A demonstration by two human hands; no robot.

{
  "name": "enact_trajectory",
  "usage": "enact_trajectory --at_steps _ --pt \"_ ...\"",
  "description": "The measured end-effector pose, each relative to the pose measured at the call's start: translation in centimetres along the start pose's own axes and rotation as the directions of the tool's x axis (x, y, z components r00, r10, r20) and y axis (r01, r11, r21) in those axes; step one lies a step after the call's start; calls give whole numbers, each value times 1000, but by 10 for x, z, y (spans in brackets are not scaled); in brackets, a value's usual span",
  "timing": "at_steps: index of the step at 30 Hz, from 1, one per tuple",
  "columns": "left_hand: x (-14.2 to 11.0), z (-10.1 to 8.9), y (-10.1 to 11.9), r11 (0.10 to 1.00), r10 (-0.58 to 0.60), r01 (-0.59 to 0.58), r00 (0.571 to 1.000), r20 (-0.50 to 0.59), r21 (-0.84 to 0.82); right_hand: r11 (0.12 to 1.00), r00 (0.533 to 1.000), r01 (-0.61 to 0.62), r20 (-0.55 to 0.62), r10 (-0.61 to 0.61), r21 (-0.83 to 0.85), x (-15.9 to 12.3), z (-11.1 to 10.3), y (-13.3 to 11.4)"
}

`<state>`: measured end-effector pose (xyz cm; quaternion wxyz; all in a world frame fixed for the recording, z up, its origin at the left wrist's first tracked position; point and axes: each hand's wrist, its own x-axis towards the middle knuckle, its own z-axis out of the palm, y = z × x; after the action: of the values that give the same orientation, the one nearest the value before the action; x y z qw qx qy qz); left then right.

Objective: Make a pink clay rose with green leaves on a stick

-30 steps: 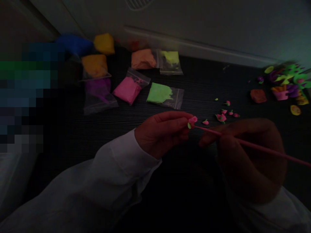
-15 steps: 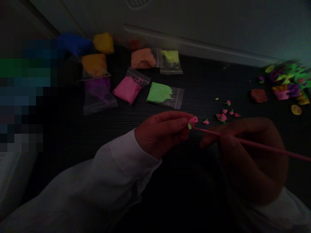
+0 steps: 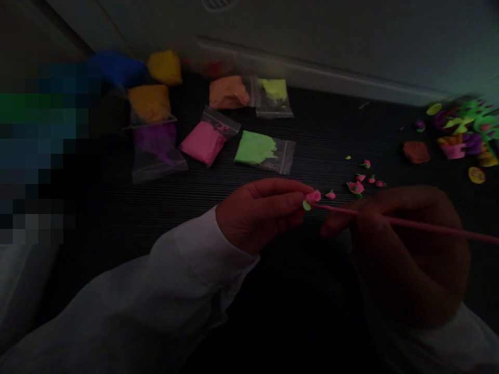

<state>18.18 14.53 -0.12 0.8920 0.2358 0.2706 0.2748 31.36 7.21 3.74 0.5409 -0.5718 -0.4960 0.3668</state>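
Observation:
Between the thumb and fingertips of my left hand (image 3: 265, 210) is a small pink clay rosebud (image 3: 313, 197) with a pale green clay leaf (image 3: 306, 205) at its lower side. My right hand (image 3: 409, 249) is closed around a thin pink pointed stick (image 3: 421, 225), held like a pen. The stick's narrow tip reaches left to the green leaf and seems to touch it. Just right of the bud lies a small pink clay piece (image 3: 330, 195) with a bit of green. Beyond my right fingers are several more tiny pink and green clay flowers (image 3: 355, 188).
Bags of coloured clay lie across the dark ridged table, among them a green bag (image 3: 255, 148), a pink bag (image 3: 205, 143) and a purple bag (image 3: 156, 148). A brown lump (image 3: 416, 152) sits beside a cluster of colourful clay shapes (image 3: 460, 130) at the right.
The rosebud and leaf have shifted slightly right and down, with the leaf now showing broader. The stick has tilted flatter, its rear end higher. Both hands keep their hold.

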Motion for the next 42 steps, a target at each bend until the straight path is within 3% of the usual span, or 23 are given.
enact_trajectory --at_steps 14,19,37,42 --pt "0 0 -1 1000 15 -14 1000 22 -26 997 999 54 -4 -54 -50 0 -2 0" --pt "-1 1 -1 999 25 -25 1000 4 -21 991 988 123 -86 -128 -56 -3 5 4" --pt "-1 2 -1 999 34 -33 999 6 -37 990 991 129 -31 -131 -57 -4 3 5" --pt "-2 0 -1 999 23 -23 1000 6 -32 987 987 143 -67 -148 -80 -3 4 5"
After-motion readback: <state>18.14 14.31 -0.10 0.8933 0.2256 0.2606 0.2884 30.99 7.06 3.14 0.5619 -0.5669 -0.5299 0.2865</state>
